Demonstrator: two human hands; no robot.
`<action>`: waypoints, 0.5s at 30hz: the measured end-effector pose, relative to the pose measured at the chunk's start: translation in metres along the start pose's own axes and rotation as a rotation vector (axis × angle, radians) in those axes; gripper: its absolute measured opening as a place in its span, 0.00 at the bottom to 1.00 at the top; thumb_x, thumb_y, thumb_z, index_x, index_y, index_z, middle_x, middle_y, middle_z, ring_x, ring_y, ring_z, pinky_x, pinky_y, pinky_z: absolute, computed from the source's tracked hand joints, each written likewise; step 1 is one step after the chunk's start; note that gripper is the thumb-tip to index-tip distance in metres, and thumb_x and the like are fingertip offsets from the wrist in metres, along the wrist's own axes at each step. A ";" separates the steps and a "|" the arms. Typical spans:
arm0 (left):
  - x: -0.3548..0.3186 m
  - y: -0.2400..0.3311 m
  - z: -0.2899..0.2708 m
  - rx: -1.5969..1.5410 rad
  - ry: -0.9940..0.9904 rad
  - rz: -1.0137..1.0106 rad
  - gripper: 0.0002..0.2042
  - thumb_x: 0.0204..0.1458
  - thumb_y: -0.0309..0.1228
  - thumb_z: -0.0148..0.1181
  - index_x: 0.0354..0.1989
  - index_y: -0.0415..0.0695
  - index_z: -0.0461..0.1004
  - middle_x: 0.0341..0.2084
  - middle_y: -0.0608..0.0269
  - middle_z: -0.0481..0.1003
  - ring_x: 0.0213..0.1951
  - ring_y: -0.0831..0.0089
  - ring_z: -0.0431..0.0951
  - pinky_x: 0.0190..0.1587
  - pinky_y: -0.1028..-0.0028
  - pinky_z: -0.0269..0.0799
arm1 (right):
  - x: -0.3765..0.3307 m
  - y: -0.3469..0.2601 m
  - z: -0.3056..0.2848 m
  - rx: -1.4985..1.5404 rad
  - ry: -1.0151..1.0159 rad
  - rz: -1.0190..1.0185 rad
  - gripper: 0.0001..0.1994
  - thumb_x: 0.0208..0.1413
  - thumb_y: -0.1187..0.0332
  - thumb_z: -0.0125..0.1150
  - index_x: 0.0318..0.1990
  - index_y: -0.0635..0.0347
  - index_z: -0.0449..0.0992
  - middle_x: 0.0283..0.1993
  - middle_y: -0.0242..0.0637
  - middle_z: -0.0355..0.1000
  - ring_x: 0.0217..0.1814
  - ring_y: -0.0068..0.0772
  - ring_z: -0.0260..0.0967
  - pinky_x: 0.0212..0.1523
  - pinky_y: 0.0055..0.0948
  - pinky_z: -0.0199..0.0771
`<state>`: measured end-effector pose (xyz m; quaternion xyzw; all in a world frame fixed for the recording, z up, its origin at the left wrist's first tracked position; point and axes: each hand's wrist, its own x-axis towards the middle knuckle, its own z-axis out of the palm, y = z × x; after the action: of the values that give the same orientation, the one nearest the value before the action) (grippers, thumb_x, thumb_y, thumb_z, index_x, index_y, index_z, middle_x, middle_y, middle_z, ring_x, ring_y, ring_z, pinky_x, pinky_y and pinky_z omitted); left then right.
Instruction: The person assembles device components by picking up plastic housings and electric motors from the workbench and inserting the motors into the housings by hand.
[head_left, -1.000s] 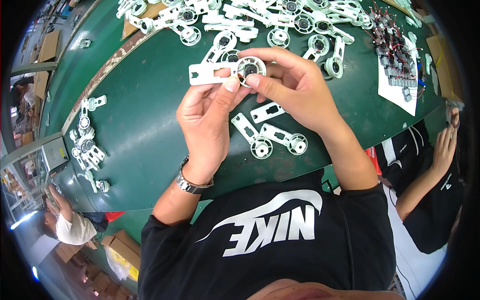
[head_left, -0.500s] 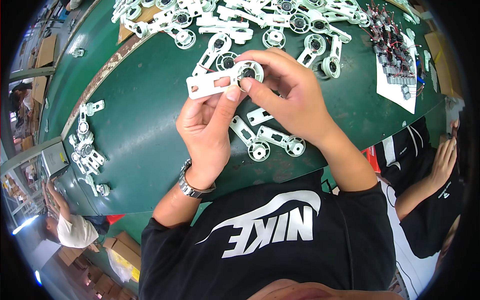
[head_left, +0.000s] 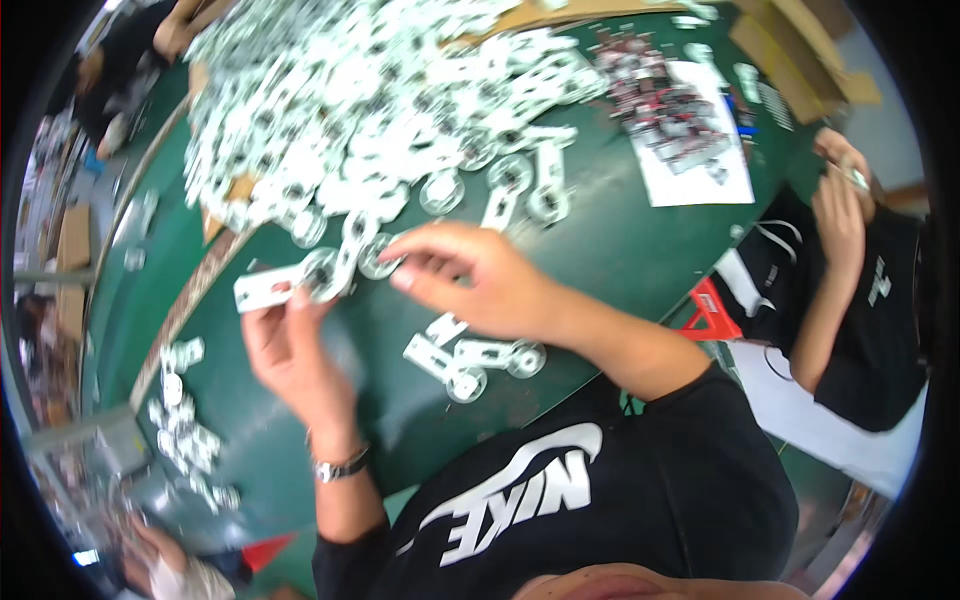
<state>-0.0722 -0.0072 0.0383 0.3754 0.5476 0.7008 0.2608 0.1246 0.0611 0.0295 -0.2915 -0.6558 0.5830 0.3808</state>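
Observation:
My left hand (head_left: 300, 365) pinches a white plastic housing (head_left: 262, 289), a flat slotted bar with a round ring at its end, above the green table. My right hand (head_left: 490, 285) is apart from it, thumb and fingers spread, with nothing visible between them. Just by its fingertips is the ring of another white housing (head_left: 355, 240), lying on the table; whether the fingers touch it I cannot tell. Below my right hand lie a few similar housings (head_left: 466, 384) with round ends. The picture is blurred by motion.
A large heap of white housings (head_left: 400, 120) covers the table's far side. Small motors with red wires (head_left: 670, 110) lie on white paper (head_left: 700, 190) at the far right. More parts (head_left: 185, 420) sit at the left. A co-worker's hand (head_left: 840, 215) is at the right.
My right hand has let go of the housing and moved away from it. My left hand has carried the housing left. The view has shifted, showing more of the heap.

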 end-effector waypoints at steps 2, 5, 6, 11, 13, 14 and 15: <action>0.013 0.008 -0.021 0.152 0.022 0.045 0.09 0.66 0.25 0.57 0.51 0.37 0.72 0.44 0.60 0.76 0.44 0.75 0.78 0.44 0.73 0.81 | 0.004 -0.008 0.004 0.013 -0.041 0.067 0.11 0.66 0.68 0.64 0.53 0.61 0.80 0.42 0.35 0.79 0.41 0.20 0.76 0.42 0.25 0.78; 0.039 0.001 -0.049 0.438 -0.098 0.173 0.09 0.68 0.26 0.56 0.51 0.35 0.71 0.44 0.61 0.74 0.46 0.76 0.73 0.47 0.74 0.74 | 0.000 -0.003 0.003 0.038 -0.021 0.019 0.11 0.67 0.68 0.62 0.52 0.63 0.79 0.45 0.37 0.80 0.44 0.22 0.78 0.43 0.27 0.79; 0.047 -0.004 -0.057 0.485 -0.071 0.204 0.10 0.68 0.27 0.56 0.51 0.34 0.71 0.45 0.59 0.73 0.46 0.74 0.73 0.47 0.73 0.74 | 0.000 -0.006 0.002 0.003 -0.030 0.003 0.11 0.67 0.68 0.62 0.51 0.63 0.79 0.46 0.37 0.80 0.45 0.23 0.78 0.43 0.27 0.79; 0.088 -0.026 -0.103 1.126 -0.135 0.725 0.12 0.68 0.25 0.53 0.55 0.32 0.70 0.44 0.44 0.73 0.46 0.53 0.73 0.52 0.61 0.70 | 0.000 -0.007 0.005 -0.004 0.013 -0.080 0.10 0.66 0.68 0.62 0.49 0.65 0.79 0.41 0.36 0.80 0.38 0.21 0.76 0.40 0.25 0.78; 0.093 -0.028 -0.107 1.266 -0.163 0.788 0.14 0.68 0.25 0.52 0.58 0.31 0.69 0.50 0.41 0.72 0.53 0.45 0.71 0.58 0.54 0.65 | 0.003 -0.008 0.009 0.052 -0.009 -0.032 0.09 0.66 0.68 0.61 0.47 0.66 0.79 0.37 0.33 0.79 0.34 0.18 0.74 0.36 0.22 0.76; 0.097 -0.033 -0.109 1.305 -0.203 0.744 0.14 0.68 0.25 0.52 0.58 0.31 0.69 0.52 0.41 0.71 0.55 0.44 0.70 0.59 0.53 0.64 | 0.003 -0.011 0.008 0.061 -0.018 -0.017 0.09 0.66 0.69 0.61 0.47 0.66 0.78 0.37 0.33 0.79 0.33 0.17 0.73 0.35 0.22 0.75; 0.100 -0.040 -0.107 1.346 -0.213 0.723 0.15 0.67 0.25 0.52 0.59 0.32 0.69 0.53 0.42 0.71 0.56 0.43 0.70 0.59 0.52 0.64 | 0.004 -0.012 0.006 0.062 -0.014 -0.016 0.09 0.66 0.69 0.61 0.47 0.66 0.78 0.37 0.33 0.78 0.33 0.18 0.73 0.35 0.22 0.75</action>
<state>-0.2189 0.0196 0.0113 0.6743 0.6710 0.2186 -0.2175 0.1182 0.0589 0.0417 -0.2699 -0.6425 0.6021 0.3897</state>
